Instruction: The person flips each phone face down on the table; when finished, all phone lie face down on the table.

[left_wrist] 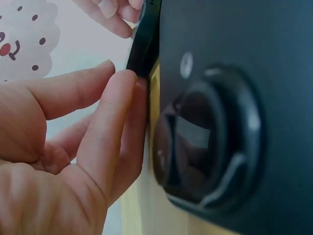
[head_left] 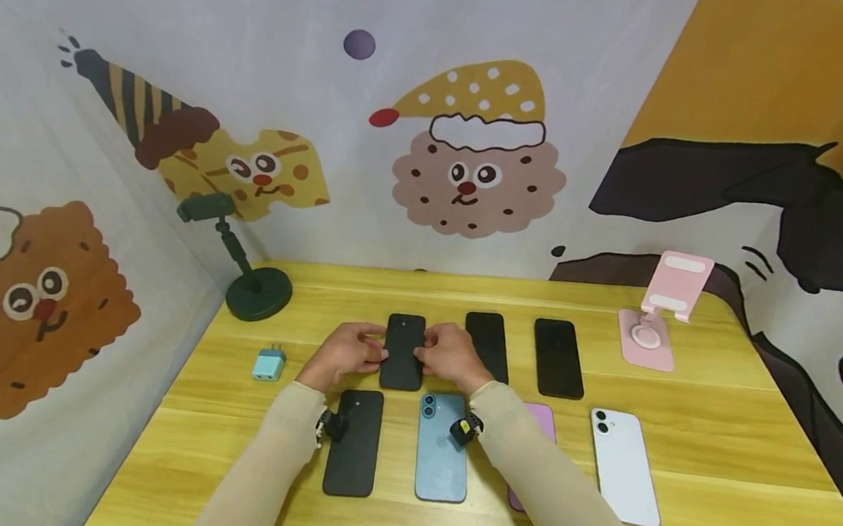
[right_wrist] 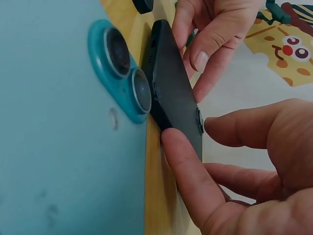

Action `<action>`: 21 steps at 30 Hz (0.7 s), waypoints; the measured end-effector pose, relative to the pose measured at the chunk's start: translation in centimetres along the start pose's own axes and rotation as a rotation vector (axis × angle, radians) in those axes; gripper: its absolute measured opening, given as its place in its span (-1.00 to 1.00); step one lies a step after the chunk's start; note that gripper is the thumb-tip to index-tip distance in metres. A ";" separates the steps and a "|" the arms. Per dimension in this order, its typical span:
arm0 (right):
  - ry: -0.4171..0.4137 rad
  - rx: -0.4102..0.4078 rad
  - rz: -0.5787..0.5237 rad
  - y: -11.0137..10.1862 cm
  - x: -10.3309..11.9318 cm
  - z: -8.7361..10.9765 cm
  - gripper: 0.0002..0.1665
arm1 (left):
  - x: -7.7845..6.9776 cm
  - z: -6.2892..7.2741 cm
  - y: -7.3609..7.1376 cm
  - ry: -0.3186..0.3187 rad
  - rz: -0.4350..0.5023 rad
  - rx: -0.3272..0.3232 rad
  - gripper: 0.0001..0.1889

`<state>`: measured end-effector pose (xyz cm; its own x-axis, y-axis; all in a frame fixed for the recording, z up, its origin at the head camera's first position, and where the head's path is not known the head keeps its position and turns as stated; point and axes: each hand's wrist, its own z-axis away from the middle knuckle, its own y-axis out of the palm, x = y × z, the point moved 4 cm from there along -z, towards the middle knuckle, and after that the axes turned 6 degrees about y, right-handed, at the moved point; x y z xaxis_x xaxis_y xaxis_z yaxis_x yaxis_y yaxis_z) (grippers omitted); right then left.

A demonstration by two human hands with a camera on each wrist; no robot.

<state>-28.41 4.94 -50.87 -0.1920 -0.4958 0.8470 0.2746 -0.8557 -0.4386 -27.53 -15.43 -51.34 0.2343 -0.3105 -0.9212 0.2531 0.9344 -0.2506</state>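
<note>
A black phone (head_left: 403, 362) lies back up in the far row on the table, with a hand at each long side. My left hand (head_left: 348, 351) holds its left edge with thumb and fingertips. From the other side, my right hand (head_left: 455, 351) grips the right edge, thumb tip (right_wrist: 172, 139) against the phone's side in the right wrist view. Nearer to me, a second black phone (head_left: 353, 458) lies by the left wrist and a blue phone (head_left: 441, 473) by the right wrist, both camera side up. Its camera lenses fill part of the left wrist view on the near black phone.
Two more black phones (head_left: 490, 344) (head_left: 559, 359) lie right of my hands. A purple phone (head_left: 539, 415) is partly under my right sleeve, beside a white phone (head_left: 625, 473). A green stand (head_left: 259, 292), light-blue charger (head_left: 270, 364) and pink stand (head_left: 658, 355) are around them.
</note>
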 end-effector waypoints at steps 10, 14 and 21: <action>0.016 0.029 -0.038 -0.3 -0.1 0.2 -0.40 | -0.3 0.1 0.0 -0.015 0.001 0.018 -0.46; 0.003 0.032 -0.008 -0.6 -0.3 0.4 -0.42 | -0.6 0.3 0.2 -0.019 -0.019 0.014 -0.47; -0.048 0.042 0.067 -1.4 -0.3 1.1 -0.40 | -1.3 0.8 0.5 -0.018 -0.081 -0.030 -0.47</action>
<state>-27.74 6.43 -50.14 -0.1264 -0.5431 0.8301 0.3246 -0.8134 -0.4827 -26.97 -14.72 -49.97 0.2306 -0.3883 -0.8922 0.2442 0.9107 -0.3332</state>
